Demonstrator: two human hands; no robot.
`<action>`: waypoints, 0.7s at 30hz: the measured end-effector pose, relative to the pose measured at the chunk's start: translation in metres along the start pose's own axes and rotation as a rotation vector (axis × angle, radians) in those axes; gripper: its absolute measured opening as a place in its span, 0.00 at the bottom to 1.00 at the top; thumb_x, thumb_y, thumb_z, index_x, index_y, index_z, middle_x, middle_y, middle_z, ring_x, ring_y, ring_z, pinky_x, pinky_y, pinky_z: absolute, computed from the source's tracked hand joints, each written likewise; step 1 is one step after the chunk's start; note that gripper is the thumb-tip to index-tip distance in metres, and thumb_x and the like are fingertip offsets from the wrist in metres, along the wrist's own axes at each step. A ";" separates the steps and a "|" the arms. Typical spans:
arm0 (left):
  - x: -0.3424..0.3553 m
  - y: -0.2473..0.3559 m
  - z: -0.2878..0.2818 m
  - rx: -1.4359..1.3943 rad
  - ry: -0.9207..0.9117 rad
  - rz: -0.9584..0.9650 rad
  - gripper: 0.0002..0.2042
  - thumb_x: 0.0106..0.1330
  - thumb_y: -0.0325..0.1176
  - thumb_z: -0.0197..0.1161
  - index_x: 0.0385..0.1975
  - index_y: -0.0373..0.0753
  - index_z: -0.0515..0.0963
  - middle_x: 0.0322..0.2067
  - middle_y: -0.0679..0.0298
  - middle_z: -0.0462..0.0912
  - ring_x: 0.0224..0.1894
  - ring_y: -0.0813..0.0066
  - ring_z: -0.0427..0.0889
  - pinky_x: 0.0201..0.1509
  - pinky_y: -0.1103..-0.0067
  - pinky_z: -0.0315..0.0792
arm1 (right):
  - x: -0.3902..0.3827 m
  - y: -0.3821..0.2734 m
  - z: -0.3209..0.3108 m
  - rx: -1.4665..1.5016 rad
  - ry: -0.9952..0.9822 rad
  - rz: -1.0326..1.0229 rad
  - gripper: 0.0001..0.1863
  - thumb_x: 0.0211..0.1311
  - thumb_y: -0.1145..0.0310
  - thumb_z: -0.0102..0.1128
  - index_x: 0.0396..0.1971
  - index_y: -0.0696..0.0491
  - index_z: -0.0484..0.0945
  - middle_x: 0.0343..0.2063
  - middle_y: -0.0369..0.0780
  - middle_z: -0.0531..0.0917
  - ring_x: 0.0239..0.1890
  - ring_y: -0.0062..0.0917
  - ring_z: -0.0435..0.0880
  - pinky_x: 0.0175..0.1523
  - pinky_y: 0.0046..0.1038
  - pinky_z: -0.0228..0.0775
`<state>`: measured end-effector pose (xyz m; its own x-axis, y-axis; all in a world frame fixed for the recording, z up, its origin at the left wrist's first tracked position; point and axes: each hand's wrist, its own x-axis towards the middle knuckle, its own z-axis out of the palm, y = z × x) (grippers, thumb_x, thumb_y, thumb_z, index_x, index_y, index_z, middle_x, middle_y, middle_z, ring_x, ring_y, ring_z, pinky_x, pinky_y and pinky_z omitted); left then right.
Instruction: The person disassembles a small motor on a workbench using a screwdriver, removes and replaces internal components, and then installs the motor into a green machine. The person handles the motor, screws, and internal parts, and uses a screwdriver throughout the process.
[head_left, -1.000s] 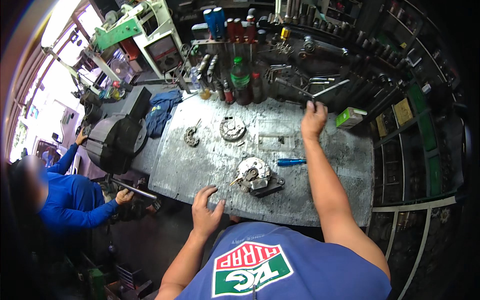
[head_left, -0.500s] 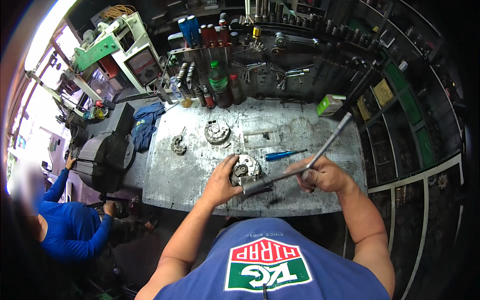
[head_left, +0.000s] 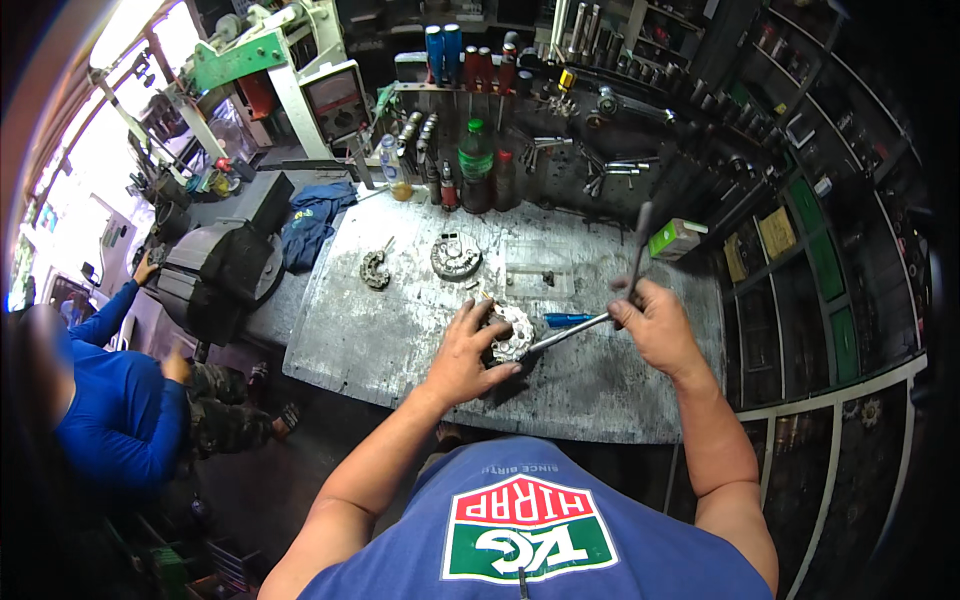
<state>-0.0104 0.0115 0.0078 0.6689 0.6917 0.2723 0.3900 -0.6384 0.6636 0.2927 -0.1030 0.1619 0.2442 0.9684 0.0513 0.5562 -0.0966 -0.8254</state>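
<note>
My left hand [head_left: 462,355] is curled around the left side of a round cast-metal housing [head_left: 515,335] on the workbench, steadying it. Its fingers and thumb partly cover the housing. In my closed right hand [head_left: 658,325] is a long steel bar tool [head_left: 572,333]. The bright end of the tool reaches down to the housing's right edge; whether it touches cannot be made out. A darker length points upward from my fist, at an angle to the bright one. Behind the bar lies a blue-handled screwdriver [head_left: 567,320], partly hidden.
Farther back on the metal bench [head_left: 400,340] lie another round housing [head_left: 456,257], a curved metal part [head_left: 375,270] and a clear tray [head_left: 537,268]. Bottles [head_left: 477,165] and a small box [head_left: 676,238] line the back. A vise [head_left: 215,290] and a person in blue [head_left: 120,410] are at left.
The steel bar tool has been turned over: its thick dark head was low beside the housing, and now a bright rod end points there. My left hand stays on the housing.
</note>
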 end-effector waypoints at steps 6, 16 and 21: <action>0.009 0.004 0.022 -0.051 0.074 -0.032 0.20 0.66 0.43 0.83 0.56 0.46 0.91 0.76 0.53 0.78 0.83 0.32 0.64 0.87 0.47 0.61 | 0.012 -0.025 0.027 -0.626 -0.165 -0.641 0.05 0.70 0.69 0.70 0.42 0.49 0.86 0.37 0.38 0.89 0.45 0.36 0.87 0.56 0.42 0.70; 0.010 0.003 0.034 0.095 0.245 0.075 0.21 0.58 0.41 0.87 0.52 0.48 0.92 0.70 0.52 0.83 0.78 0.38 0.73 0.82 0.46 0.65 | 0.050 -0.059 0.043 -0.745 -0.354 -1.127 0.02 0.65 0.68 0.67 0.33 0.46 0.88 0.33 0.33 0.89 0.46 0.32 0.87 0.63 0.45 0.70; 0.016 0.009 0.042 0.026 0.284 0.164 0.17 0.68 0.37 0.79 0.55 0.45 0.89 0.50 0.58 0.90 0.59 0.55 0.87 0.78 0.53 0.70 | 0.076 -0.085 0.041 -0.772 -0.769 -0.301 0.20 0.83 0.56 0.62 0.48 0.61 0.84 0.34 0.56 0.92 0.41 0.51 0.95 0.48 0.53 0.85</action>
<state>0.0302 0.0022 -0.0111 0.5221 0.6429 0.5604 0.3100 -0.7552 0.5776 0.2312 -0.0117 0.2132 -0.3876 0.8351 -0.3905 0.9170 0.3060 -0.2557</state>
